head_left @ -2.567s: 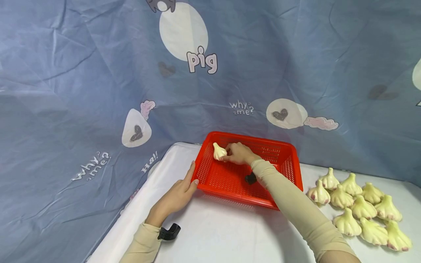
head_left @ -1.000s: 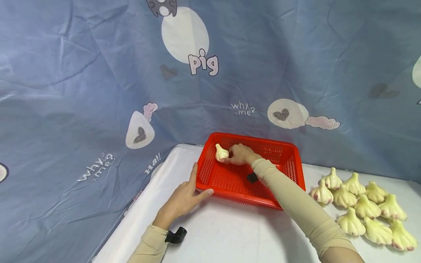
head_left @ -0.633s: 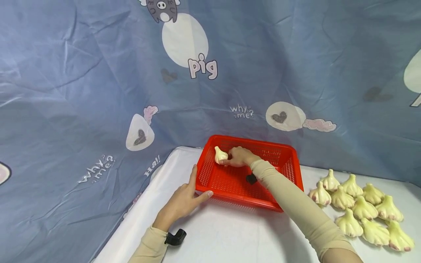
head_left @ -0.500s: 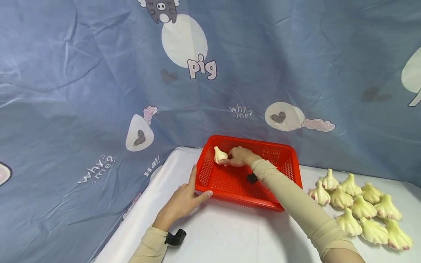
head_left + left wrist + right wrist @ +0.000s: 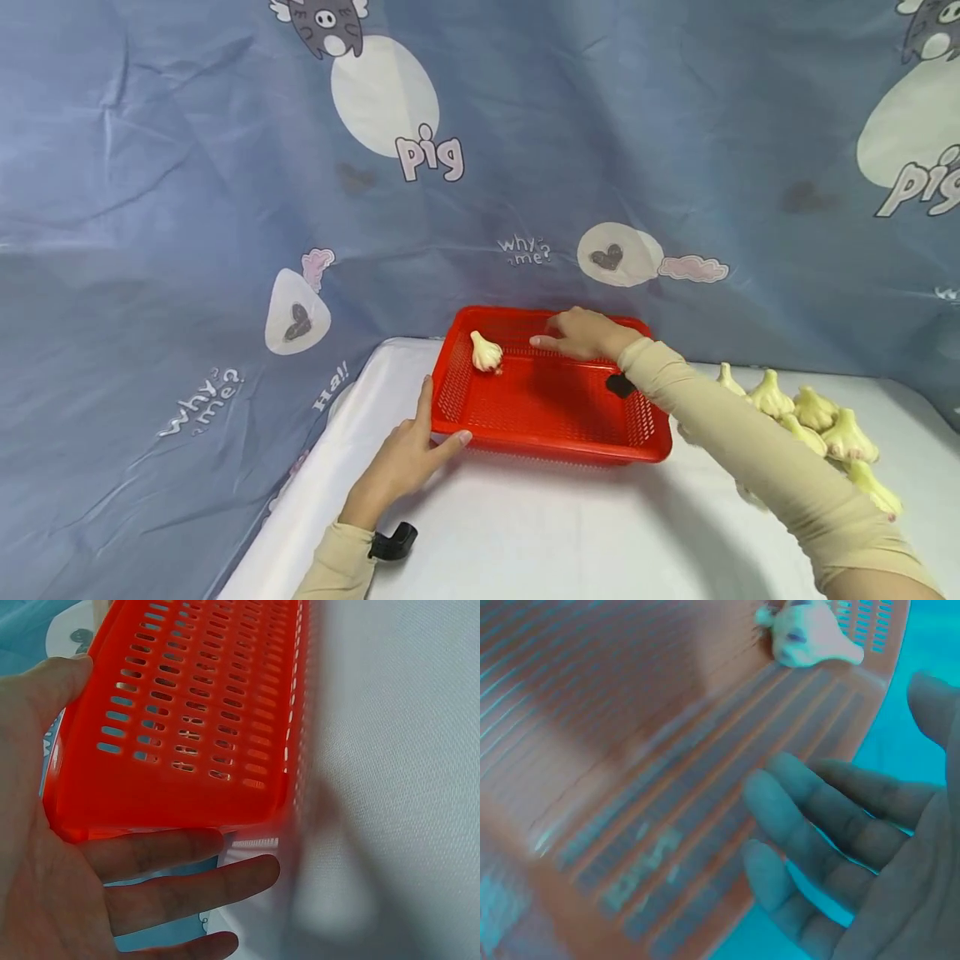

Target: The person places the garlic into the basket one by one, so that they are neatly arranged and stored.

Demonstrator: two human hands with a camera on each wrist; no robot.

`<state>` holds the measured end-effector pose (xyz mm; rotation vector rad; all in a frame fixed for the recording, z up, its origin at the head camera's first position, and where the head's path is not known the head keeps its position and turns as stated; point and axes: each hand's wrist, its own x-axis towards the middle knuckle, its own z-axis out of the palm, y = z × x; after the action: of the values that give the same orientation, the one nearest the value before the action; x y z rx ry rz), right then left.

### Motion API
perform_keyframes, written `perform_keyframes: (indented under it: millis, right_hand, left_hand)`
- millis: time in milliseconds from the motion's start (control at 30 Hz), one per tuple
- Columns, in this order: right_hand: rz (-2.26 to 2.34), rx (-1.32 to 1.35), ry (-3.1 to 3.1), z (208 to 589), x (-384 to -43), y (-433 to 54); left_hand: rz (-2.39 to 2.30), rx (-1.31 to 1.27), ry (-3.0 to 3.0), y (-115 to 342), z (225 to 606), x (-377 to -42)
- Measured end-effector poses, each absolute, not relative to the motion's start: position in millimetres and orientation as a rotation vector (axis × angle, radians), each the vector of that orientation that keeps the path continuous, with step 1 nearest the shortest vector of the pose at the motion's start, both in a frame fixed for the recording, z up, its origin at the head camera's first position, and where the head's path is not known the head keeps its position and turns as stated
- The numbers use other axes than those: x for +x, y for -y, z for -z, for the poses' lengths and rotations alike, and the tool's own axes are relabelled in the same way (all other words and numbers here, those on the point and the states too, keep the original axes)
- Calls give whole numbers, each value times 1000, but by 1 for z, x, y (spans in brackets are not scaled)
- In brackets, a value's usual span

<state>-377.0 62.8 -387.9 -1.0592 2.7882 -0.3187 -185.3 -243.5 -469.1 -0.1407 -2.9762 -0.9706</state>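
A red perforated plastic basket stands on the white-covered table. One white garlic bulb sits in its far left corner, stem pointing up and back. My left hand touches the basket's near left corner, index finger along the left side and thumb at the front rim. Its fingers look straight in the left wrist view, beside the basket wall. Above the back part of the basket, my right hand holds nothing, its fingers loosely bent. The right wrist view shows the garlic bulb apart from those fingers.
Several more garlic bulbs lie in a group on the table right of the basket, partly hidden by my right forearm. A blue printed cloth hangs behind and left of the table.
My right hand has let go of the garlic bulb and moved right and up, leaving it in the basket's corner. The left hand stays at the basket. The head view has shifted right.
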Motion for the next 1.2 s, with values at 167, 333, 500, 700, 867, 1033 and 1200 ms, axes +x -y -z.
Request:
perform_keyframes:
  millis: [167, 333, 500, 700, 867, 1033, 1200]
  right_hand:
    - [303, -1101, -2871, 378, -365, -108]
    - [286, -1142, -2934, 375, -348, -143]
    - [253, -1169, -2968, 375, -328, -177]
    - [288, -1149, -2993, 373, -304, -217]
    - [257, -1122, -3001, 373, -279, -251]
    - [207, -1110, -3009, 381, -254, -280]
    - [149, -1173, -3108, 395, -232, -304]
  left_hand:
    - [998, -152, 2975, 243, 469, -187]
    - [979, -158, 2974, 245, 469, -186]
    - [972, -171, 2961, 246, 470, -187]
    - [978, -171, 2959, 246, 471, -187]
    - [1001, -164, 2968, 245, 469, -186]
    - [1018, -160, 2983, 245, 468, -186]
    - [1011, -170, 2989, 244, 469, -188]
